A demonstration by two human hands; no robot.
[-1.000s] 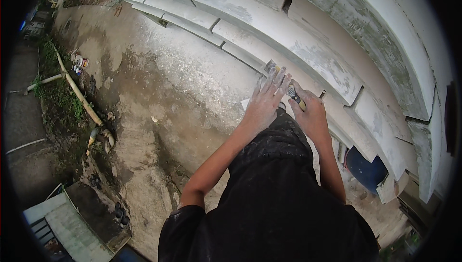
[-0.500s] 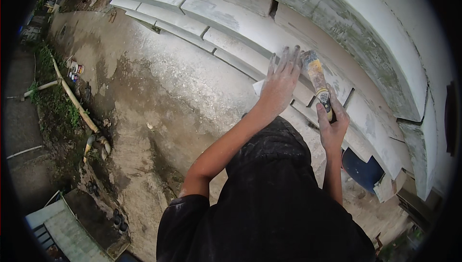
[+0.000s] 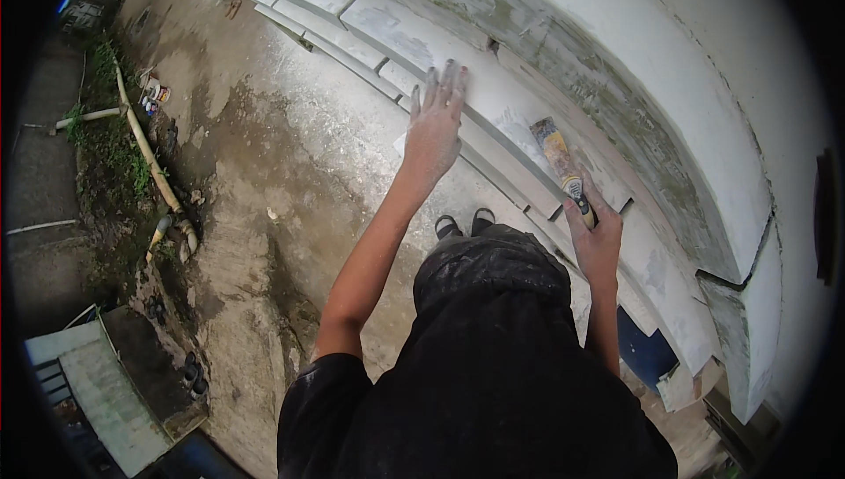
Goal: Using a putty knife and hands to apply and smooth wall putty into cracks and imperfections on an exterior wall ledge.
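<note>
My right hand is wrapped round the handle of a putty knife, worn and spattered with yellow and dark patches. Its dirty blade points up and left, over the white ledge. Away to the left, my left hand lies palm down at the ledge's edge, dusty fingers stretched out and slightly apart. Beside that wrist a small white edge shows; what it belongs to, and whether the palm holds it, is hidden. Grey filler patches mark the pale surface.
Long white stepped slabs with gaps run diagonally beside me, under a curved wall. White dust covers part of the concrete ground. Pipes and plants lie at the left. A dark blue object sits below the ledge at the right.
My left hand has moved left and slightly up in view, away from the putty knife; the white edge went with it. My right hand has shifted slightly left and down, still gripping the knife.
</note>
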